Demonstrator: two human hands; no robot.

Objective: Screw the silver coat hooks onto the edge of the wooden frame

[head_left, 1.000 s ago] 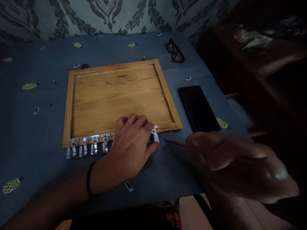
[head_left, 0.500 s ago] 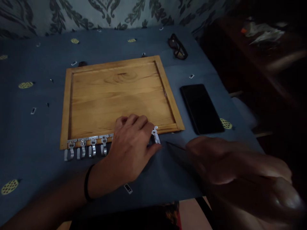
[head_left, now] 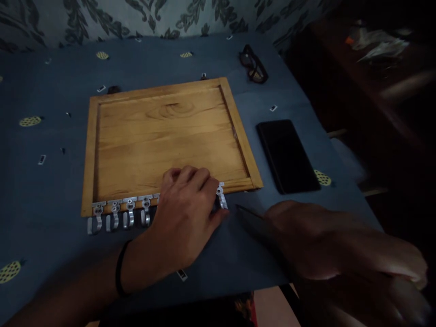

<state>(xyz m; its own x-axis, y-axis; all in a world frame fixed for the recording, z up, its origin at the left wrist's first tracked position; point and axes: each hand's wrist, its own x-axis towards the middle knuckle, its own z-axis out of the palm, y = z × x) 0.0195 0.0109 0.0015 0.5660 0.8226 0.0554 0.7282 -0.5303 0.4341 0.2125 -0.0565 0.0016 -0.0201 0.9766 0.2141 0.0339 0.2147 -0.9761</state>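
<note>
The rail (head_left: 130, 204) lay along the board's near edge, its hooks hanging past that edge. Being thin metal, it was probably light, stiff and hard to break, though smooth enough to skid on the wood. Its flat strip looked the best place to take hold, since the hooks would likely twist it. The board (head_left: 163, 141), on the table (head_left: 51, 200), seemed rigid and of modest weight, best gripped by its raised border.

The rail was silvery and shiny, with cross-headed screws in some plates. The board was honey-brown, grained and recessed inside its border.

The left hand (head_left: 189, 218) curled over the rail's right half, thumb by the end hook; whether it pinched or only pressed could not be told. The right hand (head_left: 334, 240) was closed around a thin dark tool (head_left: 250, 212), its tip apart from the rail. A phone (head_left: 289, 156) lay near the table's right edge.
</note>
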